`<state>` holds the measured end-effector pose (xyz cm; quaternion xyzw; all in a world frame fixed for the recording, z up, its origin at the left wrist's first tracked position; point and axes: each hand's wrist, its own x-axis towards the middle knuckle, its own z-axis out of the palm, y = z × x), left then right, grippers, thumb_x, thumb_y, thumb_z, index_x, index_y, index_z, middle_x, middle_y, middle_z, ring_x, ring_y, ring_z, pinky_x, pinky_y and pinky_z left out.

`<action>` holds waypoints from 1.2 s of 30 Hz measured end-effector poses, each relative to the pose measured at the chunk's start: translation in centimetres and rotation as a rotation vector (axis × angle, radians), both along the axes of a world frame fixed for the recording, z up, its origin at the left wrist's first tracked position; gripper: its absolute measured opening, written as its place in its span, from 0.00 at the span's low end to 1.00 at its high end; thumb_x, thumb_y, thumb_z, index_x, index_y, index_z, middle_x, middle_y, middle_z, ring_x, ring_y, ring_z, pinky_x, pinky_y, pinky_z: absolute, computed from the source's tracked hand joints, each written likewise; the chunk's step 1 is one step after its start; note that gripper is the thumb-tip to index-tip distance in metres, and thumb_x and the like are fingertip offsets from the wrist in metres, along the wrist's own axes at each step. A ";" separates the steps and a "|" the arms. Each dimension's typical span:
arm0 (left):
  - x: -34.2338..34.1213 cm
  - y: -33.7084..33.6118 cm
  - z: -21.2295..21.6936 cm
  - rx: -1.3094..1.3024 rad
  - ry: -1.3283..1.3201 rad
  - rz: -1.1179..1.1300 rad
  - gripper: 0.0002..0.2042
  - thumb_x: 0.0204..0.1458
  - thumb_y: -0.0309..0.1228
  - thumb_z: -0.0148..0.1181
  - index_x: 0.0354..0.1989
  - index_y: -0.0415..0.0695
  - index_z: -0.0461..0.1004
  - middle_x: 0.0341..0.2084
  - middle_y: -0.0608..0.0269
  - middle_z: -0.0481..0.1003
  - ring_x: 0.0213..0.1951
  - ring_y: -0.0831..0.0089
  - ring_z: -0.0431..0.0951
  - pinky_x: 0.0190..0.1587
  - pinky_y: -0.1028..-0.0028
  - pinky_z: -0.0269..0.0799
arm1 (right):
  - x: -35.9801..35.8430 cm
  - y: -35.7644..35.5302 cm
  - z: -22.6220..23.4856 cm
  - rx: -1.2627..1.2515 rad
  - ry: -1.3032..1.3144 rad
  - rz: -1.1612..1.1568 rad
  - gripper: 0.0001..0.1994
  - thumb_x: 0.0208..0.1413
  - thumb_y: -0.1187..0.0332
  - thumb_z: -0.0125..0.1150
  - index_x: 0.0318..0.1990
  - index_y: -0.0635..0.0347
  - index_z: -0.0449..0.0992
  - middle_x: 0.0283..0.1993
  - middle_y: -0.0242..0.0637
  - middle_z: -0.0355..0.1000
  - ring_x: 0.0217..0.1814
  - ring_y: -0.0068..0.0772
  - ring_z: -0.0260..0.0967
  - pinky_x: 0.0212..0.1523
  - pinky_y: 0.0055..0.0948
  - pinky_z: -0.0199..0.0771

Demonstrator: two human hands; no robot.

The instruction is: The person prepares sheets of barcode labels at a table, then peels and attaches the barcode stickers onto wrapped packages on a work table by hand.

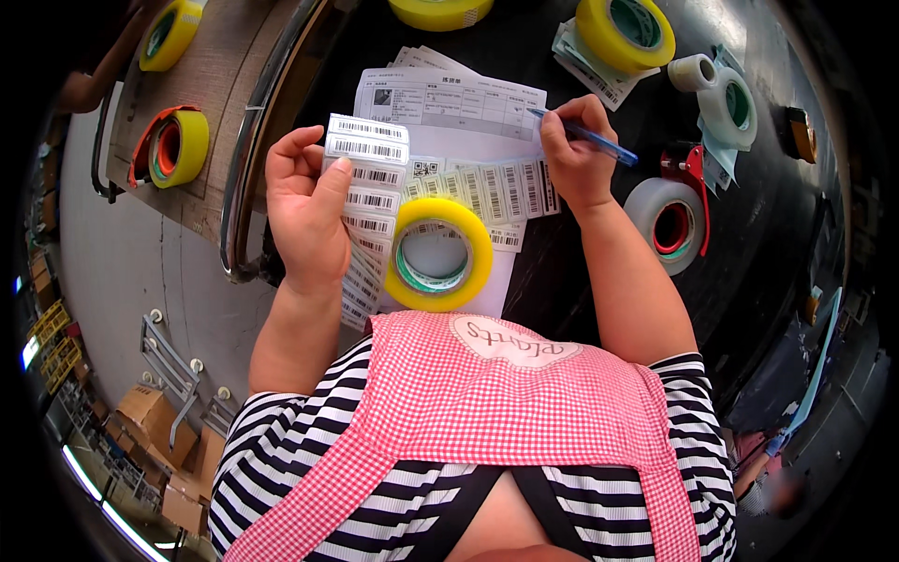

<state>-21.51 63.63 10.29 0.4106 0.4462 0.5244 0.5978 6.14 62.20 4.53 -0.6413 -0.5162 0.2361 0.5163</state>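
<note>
My left hand (304,206) holds a long strip of white barcode labels (367,150) that hangs down toward my apron. My right hand (573,155) grips a blue pen (590,139), its tip resting on a white printed form (449,101) lying on the dark table (777,234). More barcode label sheets (496,192) lie across the form's lower part. A yellow tape roll (438,255) sits on the papers between my two forearms.
Around the table stand a yellow tape roll (624,33) at the top right, white tape rolls (730,98), a clear roll in a red dispenser (672,220), and another yellow roll (440,11). A brown surface (225,84) at left carries two yellow rolls (178,145). Cardboard boxes (150,421) lie on the floor.
</note>
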 end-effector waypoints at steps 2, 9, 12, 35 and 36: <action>0.0 0.2 -0.2 0.031 -0.023 -0.019 0.17 0.56 0.18 0.54 0.53 0.40 0.65 0.38 0.64 0.70 0.42 0.80 0.73 0.50 0.79 0.71 | 0.0 0.1 0.3 0.014 0.008 0.007 0.08 0.51 0.73 0.62 0.26 0.60 0.68 0.20 0.30 0.67 0.21 0.17 0.61 0.24 0.20 0.63; 0.8 0.8 0.1 -0.020 -0.012 -0.022 0.17 0.55 0.18 0.56 0.53 0.39 0.63 0.37 0.62 0.70 0.41 0.80 0.73 0.48 0.80 0.72 | 0.1 0.1 -0.2 0.035 0.039 0.020 0.08 0.52 0.73 0.62 0.26 0.59 0.67 0.19 0.29 0.66 0.21 0.16 0.60 0.23 0.20 0.62; 1.1 0.9 0.5 -0.016 0.030 -0.026 0.17 0.56 0.18 0.56 0.52 0.39 0.63 0.36 0.63 0.70 0.40 0.80 0.73 0.47 0.80 0.72 | 0.2 0.0 -0.4 0.034 0.020 0.015 0.08 0.52 0.73 0.62 0.26 0.59 0.68 0.19 0.29 0.66 0.21 0.16 0.60 0.23 0.20 0.62; 0.6 0.5 1.6 0.029 -0.037 -0.001 0.15 0.56 0.18 0.55 0.52 0.39 0.64 0.39 0.63 0.70 0.40 0.80 0.73 0.48 0.80 0.72 | -0.5 -0.2 -0.3 0.114 0.033 -0.120 0.07 0.53 0.75 0.60 0.30 0.58 0.65 0.21 0.36 0.64 0.20 0.27 0.63 0.26 0.25 0.67; 0.4 0.5 1.9 0.038 -0.044 -0.004 0.15 0.56 0.18 0.55 0.52 0.39 0.64 0.39 0.63 0.70 0.40 0.80 0.73 0.48 0.80 0.72 | -0.7 -0.7 1.1 0.053 -0.066 -0.127 0.07 0.51 0.77 0.60 0.33 0.58 0.67 0.24 0.38 0.66 0.25 0.33 0.67 0.30 0.29 0.70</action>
